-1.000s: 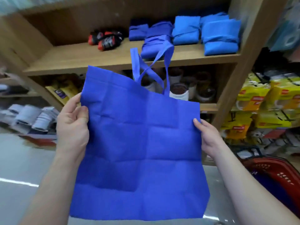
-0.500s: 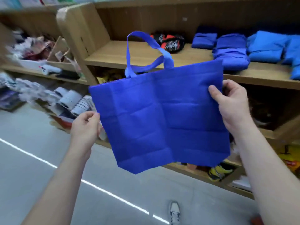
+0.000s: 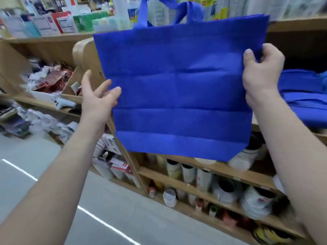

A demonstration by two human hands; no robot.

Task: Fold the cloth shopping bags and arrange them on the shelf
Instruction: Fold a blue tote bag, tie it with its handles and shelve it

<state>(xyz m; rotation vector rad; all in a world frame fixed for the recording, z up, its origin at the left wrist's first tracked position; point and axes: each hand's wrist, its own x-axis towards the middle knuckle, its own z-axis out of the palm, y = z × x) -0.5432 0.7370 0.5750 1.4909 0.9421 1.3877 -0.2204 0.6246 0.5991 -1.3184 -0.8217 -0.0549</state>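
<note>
A royal-blue cloth shopping bag (image 3: 177,89) hangs flat and unfolded in front of me, creased in horizontal bands, its handles (image 3: 169,7) sticking up at the top edge of the view. My right hand (image 3: 261,73) grips the bag's right edge near the top. My left hand (image 3: 99,99) is at the bag's left edge with fingers spread; its fingertips touch the cloth without clasping it. Folded blue bags (image 3: 304,96) lie on the wooden shelf (image 3: 297,25) at the right, partly hidden behind my right hand.
Wooden shelving (image 3: 83,50) runs across the view. Lower shelves hold cups and jars (image 3: 203,175); packets and boxes (image 3: 49,80) fill the left bays. Grey floor (image 3: 106,209) with a white line lies below.
The bag has been lifted higher and now hangs level. My left hand has let go of the left edge and opened. The view has swung up and to the left.
</note>
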